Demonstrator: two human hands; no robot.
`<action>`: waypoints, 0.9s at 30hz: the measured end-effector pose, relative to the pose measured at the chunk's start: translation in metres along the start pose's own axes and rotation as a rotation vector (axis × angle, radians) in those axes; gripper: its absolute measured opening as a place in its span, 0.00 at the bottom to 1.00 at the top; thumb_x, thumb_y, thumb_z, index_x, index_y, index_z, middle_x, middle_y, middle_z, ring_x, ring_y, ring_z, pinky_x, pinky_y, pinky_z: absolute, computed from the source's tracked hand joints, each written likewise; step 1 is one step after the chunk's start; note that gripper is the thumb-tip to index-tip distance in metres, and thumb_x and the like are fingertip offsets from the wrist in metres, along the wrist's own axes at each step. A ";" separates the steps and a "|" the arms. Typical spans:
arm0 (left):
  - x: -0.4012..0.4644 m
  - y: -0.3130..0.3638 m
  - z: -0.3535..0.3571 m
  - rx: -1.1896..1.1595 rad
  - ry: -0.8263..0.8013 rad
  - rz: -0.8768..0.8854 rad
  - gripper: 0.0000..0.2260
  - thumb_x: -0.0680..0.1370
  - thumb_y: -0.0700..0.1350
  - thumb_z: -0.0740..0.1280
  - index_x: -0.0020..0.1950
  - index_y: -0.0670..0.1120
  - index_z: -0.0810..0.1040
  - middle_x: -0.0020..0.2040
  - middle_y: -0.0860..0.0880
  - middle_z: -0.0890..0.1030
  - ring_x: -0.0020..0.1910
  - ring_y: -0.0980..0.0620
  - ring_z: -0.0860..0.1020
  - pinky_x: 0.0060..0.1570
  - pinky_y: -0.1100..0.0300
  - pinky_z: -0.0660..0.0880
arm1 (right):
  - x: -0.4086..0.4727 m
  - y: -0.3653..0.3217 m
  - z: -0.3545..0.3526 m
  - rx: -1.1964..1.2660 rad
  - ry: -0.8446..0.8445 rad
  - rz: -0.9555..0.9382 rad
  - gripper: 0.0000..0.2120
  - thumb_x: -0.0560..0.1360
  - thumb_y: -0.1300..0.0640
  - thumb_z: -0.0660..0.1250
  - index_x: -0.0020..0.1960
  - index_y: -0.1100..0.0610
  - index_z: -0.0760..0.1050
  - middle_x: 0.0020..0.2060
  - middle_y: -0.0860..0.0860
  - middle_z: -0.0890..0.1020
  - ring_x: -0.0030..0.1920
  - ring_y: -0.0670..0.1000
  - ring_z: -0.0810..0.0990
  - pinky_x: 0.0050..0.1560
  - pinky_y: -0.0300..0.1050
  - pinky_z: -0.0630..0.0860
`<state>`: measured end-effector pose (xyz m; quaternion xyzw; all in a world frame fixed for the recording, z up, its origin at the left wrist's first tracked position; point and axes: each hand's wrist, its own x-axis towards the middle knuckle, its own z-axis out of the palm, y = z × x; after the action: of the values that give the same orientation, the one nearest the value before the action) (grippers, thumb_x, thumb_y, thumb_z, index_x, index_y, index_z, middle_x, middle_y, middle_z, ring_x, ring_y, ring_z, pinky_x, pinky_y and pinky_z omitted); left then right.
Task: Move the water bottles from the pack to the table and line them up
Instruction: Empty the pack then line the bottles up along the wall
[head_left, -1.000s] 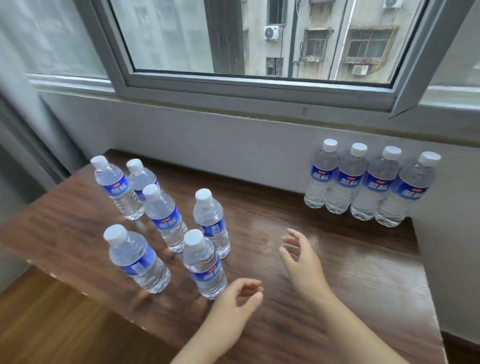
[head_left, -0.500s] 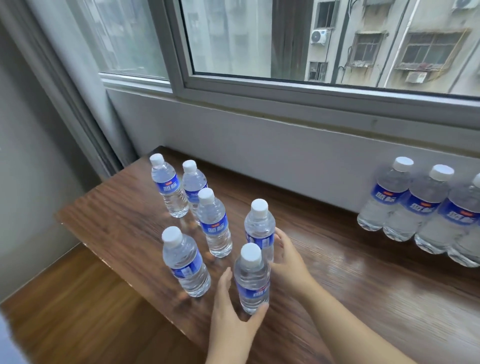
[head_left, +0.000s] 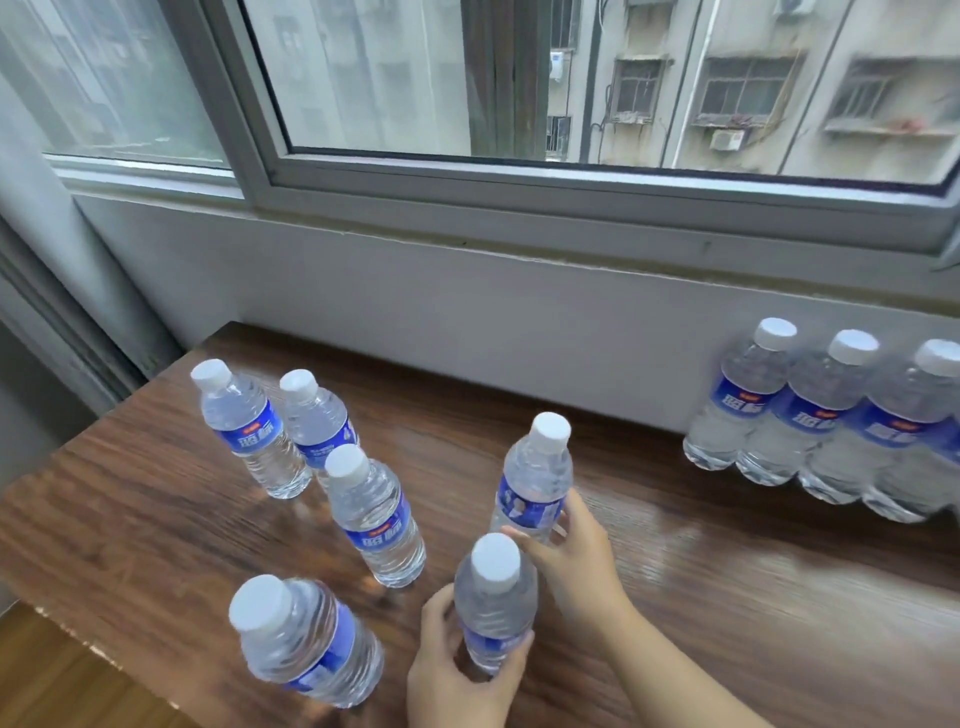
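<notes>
Six loose bottles stand upright on the wooden table (head_left: 727, 597) below the window (head_left: 571, 182). The left hand (head_left: 457, 670) wraps its fingers and thumb around the lower body of the near bottle (head_left: 493, 597), close to the table's front edge. The right hand (head_left: 576, 556) curls around the blue label of the middle bottle (head_left: 535, 478), which stands just behind and to the right of the near one. To the left of the hands, a third bottle (head_left: 374, 514) stands alone, and a front-left bottle (head_left: 301, 639) stands near the table's front edge. Farther back on the left, two bottles stand side by side, almost touching: the far-left bottle (head_left: 244, 426) and its neighbour (head_left: 317, 421). Against the wall at the right, well apart from the loose ones, a row (head_left: 831, 421) of bottles stands tightly together, running out of view at the frame's edge; it is slightly blurred.
</notes>
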<state>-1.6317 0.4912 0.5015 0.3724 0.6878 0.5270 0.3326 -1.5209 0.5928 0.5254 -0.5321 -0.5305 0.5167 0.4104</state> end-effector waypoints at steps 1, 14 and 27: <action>0.007 -0.002 0.006 0.023 0.014 0.028 0.33 0.47 0.56 0.76 0.48 0.77 0.70 0.43 0.73 0.80 0.44 0.74 0.77 0.41 0.79 0.70 | 0.006 0.000 -0.008 0.001 0.034 -0.008 0.22 0.66 0.60 0.78 0.55 0.46 0.75 0.48 0.39 0.84 0.50 0.35 0.80 0.47 0.33 0.77; 0.096 0.043 0.090 -0.053 -0.081 0.049 0.24 0.63 0.44 0.80 0.48 0.62 0.70 0.45 0.63 0.79 0.43 0.67 0.78 0.41 0.68 0.71 | 0.067 0.004 -0.112 -0.016 0.357 -0.021 0.20 0.65 0.60 0.78 0.52 0.48 0.76 0.48 0.47 0.84 0.49 0.47 0.83 0.55 0.48 0.78; 0.163 0.068 0.172 -0.035 -0.184 0.116 0.26 0.64 0.41 0.80 0.55 0.54 0.71 0.46 0.61 0.79 0.44 0.70 0.77 0.44 0.70 0.71 | 0.112 0.004 -0.118 0.003 0.464 -0.066 0.23 0.68 0.62 0.75 0.58 0.50 0.72 0.50 0.45 0.81 0.51 0.43 0.79 0.48 0.31 0.70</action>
<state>-1.5560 0.7254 0.5182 0.4524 0.6224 0.5209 0.3697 -1.4147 0.7163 0.5240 -0.6184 -0.4385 0.3675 0.5388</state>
